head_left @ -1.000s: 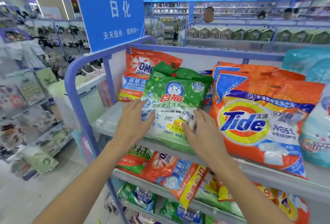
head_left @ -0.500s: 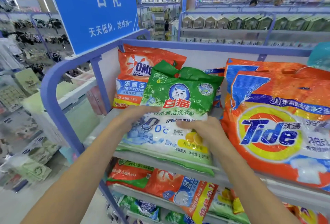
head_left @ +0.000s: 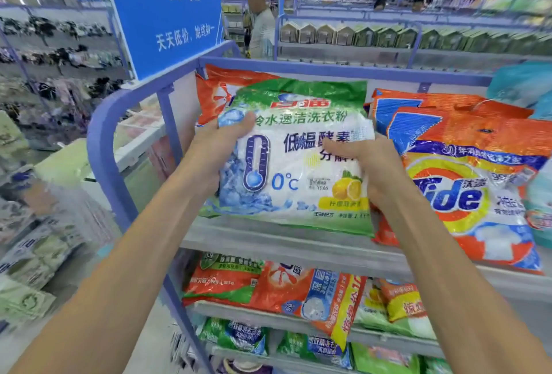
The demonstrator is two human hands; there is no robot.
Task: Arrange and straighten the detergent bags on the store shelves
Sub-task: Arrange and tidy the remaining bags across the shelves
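Left fingers (head_left: 239,126) curl over the upper left edge of the green bag (head_left: 298,164), thumb on its face; the left hand (head_left: 218,149) grips that side. The right hand (head_left: 367,164) clasps the right edge, fingers closed on the front. The bag is tilted up, its bottom over the top shelf (head_left: 268,239), in front of an orange bag (head_left: 221,93) and just beside the Tide bag (head_left: 466,188).

Behind the green-and-white detergent bag (head_left: 295,164) gripped at both sides, an orange bag (head_left: 221,90) is mostly hidden. Beside the right hand (head_left: 370,164), the Tide bag (head_left: 466,182) covers another. Left-side racks (head_left: 44,75) are blurred.
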